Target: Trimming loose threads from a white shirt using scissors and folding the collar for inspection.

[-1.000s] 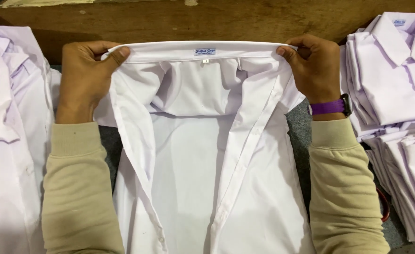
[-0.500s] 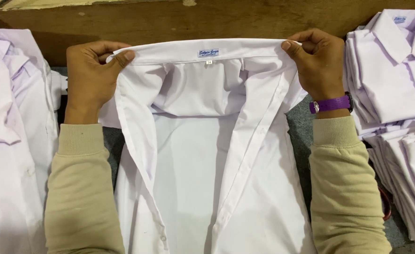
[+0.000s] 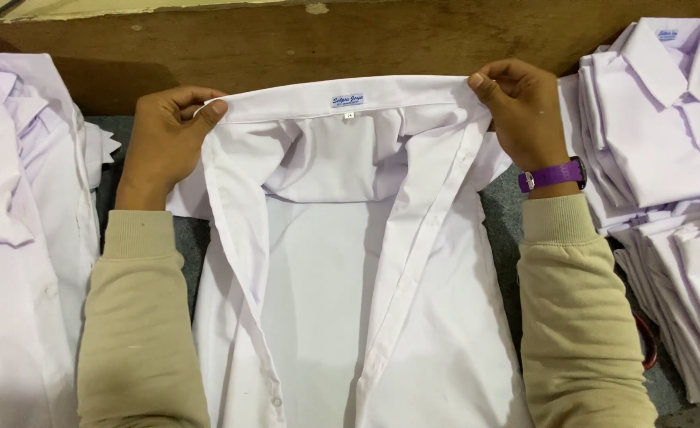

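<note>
Collar [image 3: 350, 93] stretched taut is what catches the eye here: a white shirt [image 3: 342, 317] lies open, front up, on the grey desk [image 3: 499, 214], and its collar band runs straight from side to side along the far edge, right against the wooden board [image 3: 286, 40] behind. The shirt's long axis runs the other way, from the collar down toward the person, with the two front plackets falling apart in a narrow V.

The left hand [image 3: 164, 143] pinches the left end of the collar, thumb on top and fingers curled beneath, a shut grip on the cloth. The right hand [image 3: 524, 119] does the same at the right end, thumb and forefinger closed on the collar tip, a purple wristband [image 3: 554, 174] just below it. Both hands sit level with each other, each at its own end, neither nearer than the other; the collar lies wholly between them. Both forearms, in beige sleeves [image 3: 140, 317], reach straight forward along the shirt's sides, wrists bent slightly inward.

A stack of folded white shirts [image 3: 667, 135] stands just to the right, and loose unfolded shirts [image 3: 17, 238] lie heaped on the left.
</note>
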